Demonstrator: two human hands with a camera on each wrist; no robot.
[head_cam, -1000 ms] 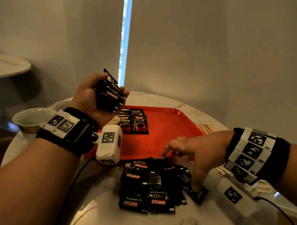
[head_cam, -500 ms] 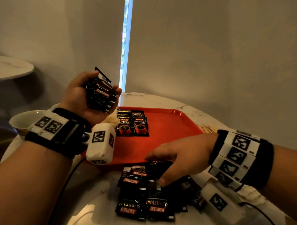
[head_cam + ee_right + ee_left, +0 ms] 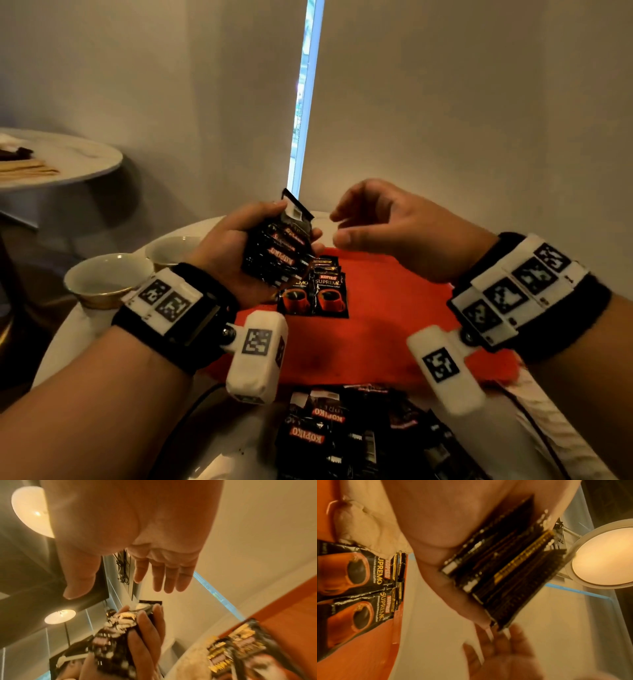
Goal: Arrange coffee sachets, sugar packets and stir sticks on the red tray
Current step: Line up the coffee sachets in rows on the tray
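Note:
My left hand (image 3: 239, 246) grips a thick stack of black coffee sachets (image 3: 277, 253) above the back left of the red tray (image 3: 387, 329); the stack (image 3: 505, 566) shows edge-on in the left wrist view. My right hand (image 3: 346, 226) hovers just right of the stack, fingers relaxed and empty, as the right wrist view shows (image 3: 164, 580). Two rows of coffee sachets (image 3: 318, 291) lie on the tray's back left. A loose pile of sachets (image 3: 346, 435) sits on the table in front of the tray.
Two white cups (image 3: 106, 277) stand left of the tray on the round marble table (image 3: 68, 339). Pale packets (image 3: 555, 421) lie at the tray's right front. A second round table (image 3: 68, 161) with wooden sticks stands at the far left.
My right hand left the loose pile in front of the tray and rose up to the stack in my left hand. The left hand moved slightly right, still holding the stack.

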